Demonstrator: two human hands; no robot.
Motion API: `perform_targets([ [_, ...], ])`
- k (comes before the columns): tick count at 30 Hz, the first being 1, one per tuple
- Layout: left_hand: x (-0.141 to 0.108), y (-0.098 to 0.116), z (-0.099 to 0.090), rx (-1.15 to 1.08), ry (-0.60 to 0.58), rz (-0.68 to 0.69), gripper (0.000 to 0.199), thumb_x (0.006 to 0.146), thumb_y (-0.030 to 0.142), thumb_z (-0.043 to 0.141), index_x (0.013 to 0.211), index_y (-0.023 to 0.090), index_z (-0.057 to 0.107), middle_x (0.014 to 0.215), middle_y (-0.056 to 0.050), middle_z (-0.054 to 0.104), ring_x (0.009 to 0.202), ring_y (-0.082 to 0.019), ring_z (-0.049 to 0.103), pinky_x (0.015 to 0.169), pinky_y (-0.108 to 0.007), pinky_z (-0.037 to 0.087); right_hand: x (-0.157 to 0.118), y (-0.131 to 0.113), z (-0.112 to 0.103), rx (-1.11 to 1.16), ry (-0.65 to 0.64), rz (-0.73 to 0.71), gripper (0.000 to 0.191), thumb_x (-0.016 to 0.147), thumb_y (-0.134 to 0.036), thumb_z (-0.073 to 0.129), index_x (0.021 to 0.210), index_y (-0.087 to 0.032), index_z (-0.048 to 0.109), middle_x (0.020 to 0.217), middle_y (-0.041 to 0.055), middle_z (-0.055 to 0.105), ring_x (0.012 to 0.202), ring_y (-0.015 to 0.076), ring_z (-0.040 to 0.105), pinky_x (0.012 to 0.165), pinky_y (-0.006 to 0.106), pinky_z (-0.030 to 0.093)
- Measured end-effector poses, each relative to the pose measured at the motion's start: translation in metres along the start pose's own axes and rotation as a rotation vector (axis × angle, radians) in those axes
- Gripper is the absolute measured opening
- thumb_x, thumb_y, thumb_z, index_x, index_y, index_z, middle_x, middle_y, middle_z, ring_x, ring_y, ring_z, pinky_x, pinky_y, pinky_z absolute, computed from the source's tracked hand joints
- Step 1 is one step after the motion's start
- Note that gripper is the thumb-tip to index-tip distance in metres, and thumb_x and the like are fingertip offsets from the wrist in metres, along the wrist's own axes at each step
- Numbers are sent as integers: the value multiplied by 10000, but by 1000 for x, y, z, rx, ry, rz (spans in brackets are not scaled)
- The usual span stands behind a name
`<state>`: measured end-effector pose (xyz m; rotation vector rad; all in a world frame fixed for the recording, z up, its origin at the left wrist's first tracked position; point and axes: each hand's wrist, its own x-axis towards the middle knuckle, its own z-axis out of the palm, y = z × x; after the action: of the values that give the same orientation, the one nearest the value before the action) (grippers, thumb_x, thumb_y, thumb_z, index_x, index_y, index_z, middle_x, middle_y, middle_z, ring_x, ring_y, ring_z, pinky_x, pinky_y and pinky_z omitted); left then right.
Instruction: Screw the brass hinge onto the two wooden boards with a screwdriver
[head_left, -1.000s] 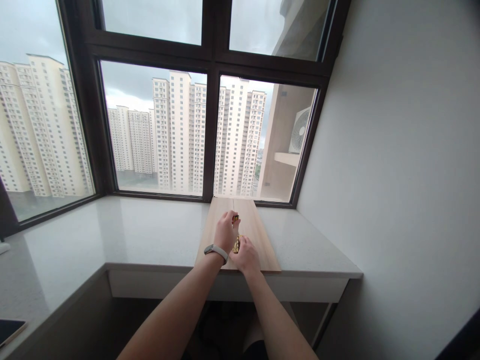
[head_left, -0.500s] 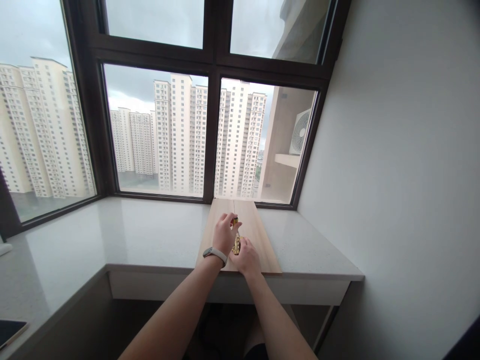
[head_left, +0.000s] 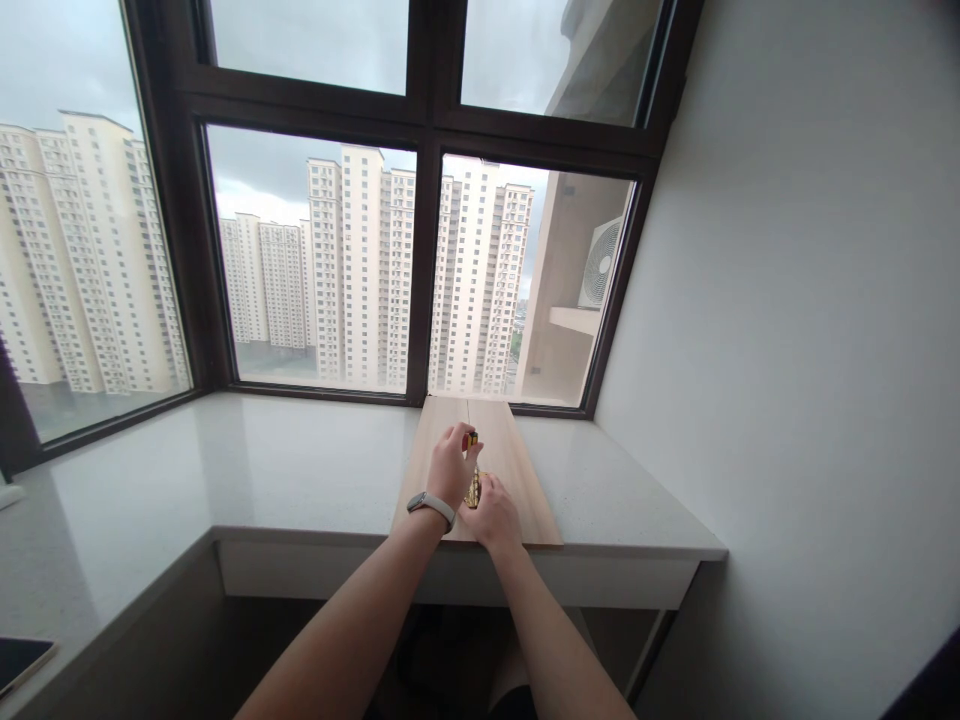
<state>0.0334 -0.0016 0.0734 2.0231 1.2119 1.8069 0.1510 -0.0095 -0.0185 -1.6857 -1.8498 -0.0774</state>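
My left hand (head_left: 450, 468), with a grey watch on its wrist, is closed around the yellow, black and red handle of a screwdriver (head_left: 472, 440). The screwdriver stands roughly upright, its thin shaft pointing down to a shiny gold-coloured piece (head_left: 472, 492) with a patterned surface. My right hand (head_left: 493, 512) grips this gold piece from the right and holds it low over a wooden board (head_left: 525, 490). Fingers cover much of the piece, so its kind is unclear. The shaft's tip is too small to make out.
The board lies on a white stone counter (head_left: 315, 470) reaching the window frame (head_left: 424, 300). A dark flat device (head_left: 22, 660) rests at the counter's lower left. A white wall (head_left: 787, 300) rises at right. An open space lies under the counter's front edge.
The fingers of my left hand have shifted slightly around the screwdriver handle, and the wrist has moved a little to the right. My right hand keeps its place on the gold piece.
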Motion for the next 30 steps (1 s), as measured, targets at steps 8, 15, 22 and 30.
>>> perform_targets([
  [8,2,-3,1,-8,8,-3,149,911,182,656,1052,224,631,979,-65,668,847,-197,671,766,-342,566,0,-1,-3,-9,-9,1,579,839,-487,649,1300,-144,576,1282,166,620,1173,282,582,1010,339,415],
  [15,3,-5,0,-11,12,11,218,919,135,614,1120,220,631,1003,-77,683,896,-209,676,807,-363,563,-1,-1,-2,-2,9,-8,507,838,-499,644,1224,-173,598,1240,143,634,1124,271,600,950,327,438],
  [22,3,-5,-3,-27,1,3,177,879,211,717,1047,225,662,961,-54,665,828,-187,667,760,-340,578,0,1,1,-10,6,1,515,820,-464,661,1241,-174,598,1291,156,614,1149,274,588,970,333,434],
  [30,4,-12,0,-83,-8,-1,202,907,158,653,1093,236,671,983,-58,682,833,-183,684,771,-341,590,1,3,5,-11,22,-8,551,818,-485,656,1265,-168,597,1275,158,621,1155,278,589,982,334,435],
])
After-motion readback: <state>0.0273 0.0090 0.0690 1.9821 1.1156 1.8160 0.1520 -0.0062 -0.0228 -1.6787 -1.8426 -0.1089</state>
